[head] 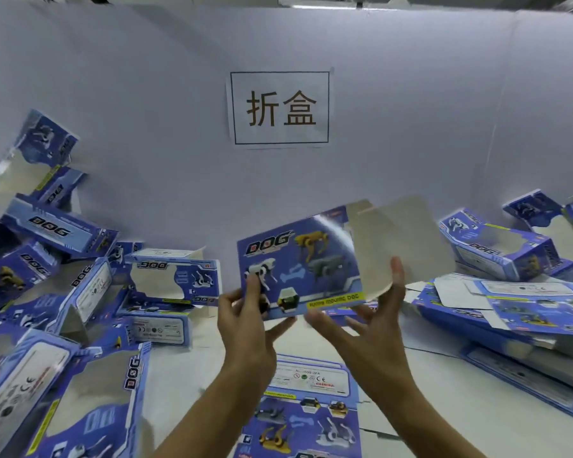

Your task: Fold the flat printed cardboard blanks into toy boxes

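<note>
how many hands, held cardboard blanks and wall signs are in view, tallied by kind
hands: 2, left hand and right hand
held blank: 1
wall sign: 1
total: 4

- A packing station in a toy factory or packaging workshop.
- A paper sign [280, 109] with two large printed Chinese characters is stuck on the plain white partition [146, 110] behind the counter [477, 408].
- Folded blue "DOG" toy boxes [60, 292] lie heaped at the left.
- Flat printed blanks [510, 312] are stacked at the right.
- Every carton bears the same print.
</note>
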